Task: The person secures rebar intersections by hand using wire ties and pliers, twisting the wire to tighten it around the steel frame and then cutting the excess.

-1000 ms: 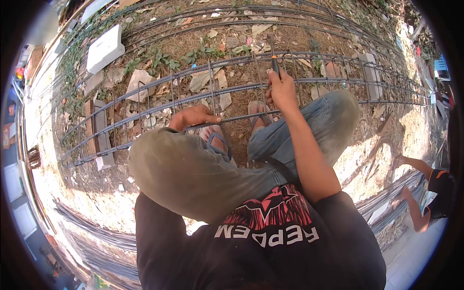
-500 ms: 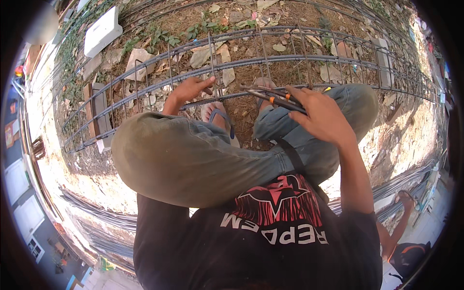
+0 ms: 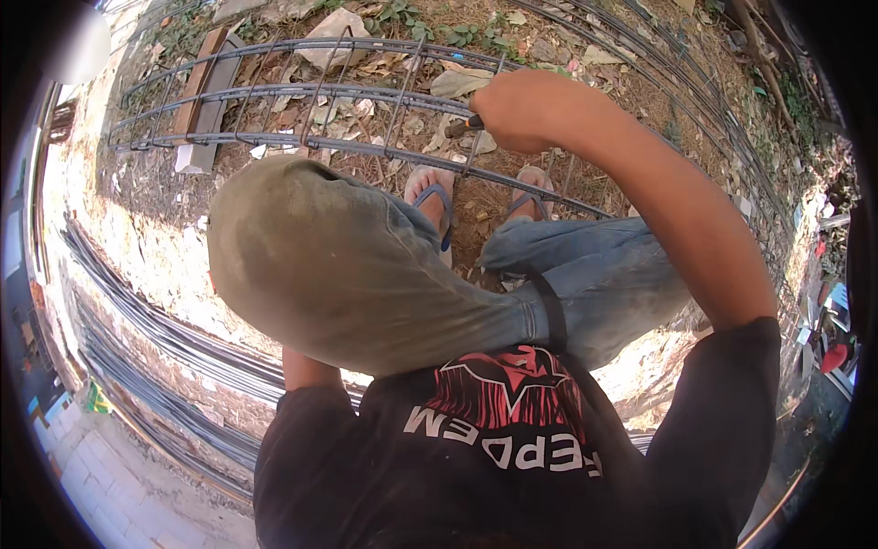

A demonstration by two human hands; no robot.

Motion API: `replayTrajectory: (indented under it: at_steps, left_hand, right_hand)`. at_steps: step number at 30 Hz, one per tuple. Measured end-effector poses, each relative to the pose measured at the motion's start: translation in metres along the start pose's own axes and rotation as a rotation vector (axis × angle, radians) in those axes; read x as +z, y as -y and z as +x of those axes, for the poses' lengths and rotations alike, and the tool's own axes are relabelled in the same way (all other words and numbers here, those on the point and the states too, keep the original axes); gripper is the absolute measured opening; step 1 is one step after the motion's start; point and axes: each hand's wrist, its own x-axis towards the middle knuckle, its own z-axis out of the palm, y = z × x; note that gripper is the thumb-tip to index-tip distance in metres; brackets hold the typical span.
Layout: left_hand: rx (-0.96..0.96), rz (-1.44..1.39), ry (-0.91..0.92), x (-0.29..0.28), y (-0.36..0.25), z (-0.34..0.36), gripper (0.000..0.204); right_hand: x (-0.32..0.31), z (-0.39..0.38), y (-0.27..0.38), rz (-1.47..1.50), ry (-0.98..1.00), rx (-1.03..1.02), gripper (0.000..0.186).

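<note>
The person squats over a long cage [image 3: 366, 146] made of steel bars, which lies on the dirt in front of their feet. Thin steel loops already stand in a row along the long bars, so a good part of the cage looks put together. Whether every crossing is tied yet is too small to see, and the bars run on far to the right, so I think more joints are left to do.

The right hand [image 3: 526, 110] is curled into a tight fist, reaching out over the cage. It grips a small tool [image 3: 462, 123] with a dark tip (only a bit of it pokes out on the left side of the fist). The tip sits right at a spot where a loop meets a long bar, just above the two sandals [image 3: 430, 197].

The left hand is hidden behind the bent knee, so I cannot tell if it is open or closed, or what it touches.

More steel rods [image 3: 146, 320] lie in a bundle on the ground at the left.
</note>
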Motion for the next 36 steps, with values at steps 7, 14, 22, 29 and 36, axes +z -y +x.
replayTrajectory:
  at_steps: [7, 14, 22, 29, 36]
  left_hand:
    - [-0.088, -0.064, -0.297, 0.009, 0.084, -0.037, 0.059]
    - [-0.087, -0.037, -0.450, 0.010, 0.111, -0.049, 0.060]
    - [-0.044, 0.019, -0.548, 0.010, 0.108, -0.043, 0.061]
    - [0.003, 0.094, -0.652, 0.003, 0.095, -0.041, 0.062]
    - [0.065, 0.170, -0.729, 0.002, 0.079, -0.028, 0.062]
  right_hand:
    - [0.013, 0.074, 0.030, -0.106, 0.001, -0.130, 0.018]
    - [0.007, 0.070, 0.054, -0.145, 0.059, -0.125, 0.024]
    - [0.002, -0.047, 0.065, -0.038, -0.206, -0.289, 0.030]
    - [0.079, -0.068, 0.016, 0.253, -0.215, -0.082, 0.039]
    - [0.139, -0.019, 0.021, 2.401, -0.844, 0.519, 0.026]
